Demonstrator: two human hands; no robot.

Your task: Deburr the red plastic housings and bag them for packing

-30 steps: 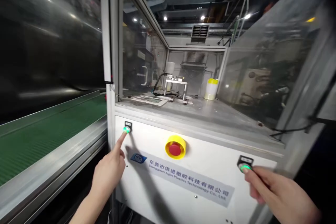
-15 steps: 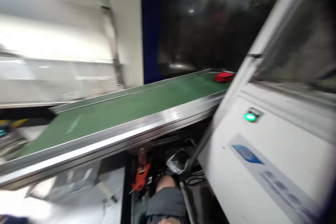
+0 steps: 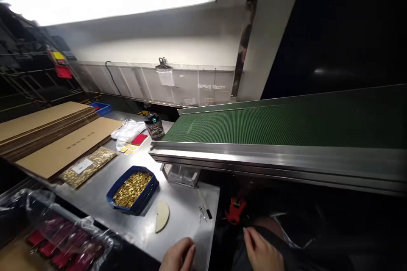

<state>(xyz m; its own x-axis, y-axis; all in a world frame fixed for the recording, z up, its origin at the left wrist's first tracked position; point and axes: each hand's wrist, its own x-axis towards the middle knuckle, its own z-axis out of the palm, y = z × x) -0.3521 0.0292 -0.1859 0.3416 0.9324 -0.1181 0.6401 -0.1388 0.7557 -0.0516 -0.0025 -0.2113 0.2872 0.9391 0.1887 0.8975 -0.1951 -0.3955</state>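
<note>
My left hand is at the bottom edge, above the front of the metal table. Its fingers are loosely curled with the thumb close to them, and nothing shows in it. Over my dark-clothed lap, my right hand is likewise curled and shows nothing held. A pale half-round piece lies flat just beyond my left hand. Farther left stands a blue tray of small gold-coloured pieces. Tweezers and a pen-like tool lie near the table's right edge.
A green conveyor belt with metal rails slopes across the right. Cardboard sheets, a bag of gold pieces and a clear jar stand left. A plastic-lined box holds red items. An orange tool hangs below the belt.
The view has swung left, bringing the table, blue tray and both hands into sight. The white machine and the red item on the belt have left the picture.
</note>
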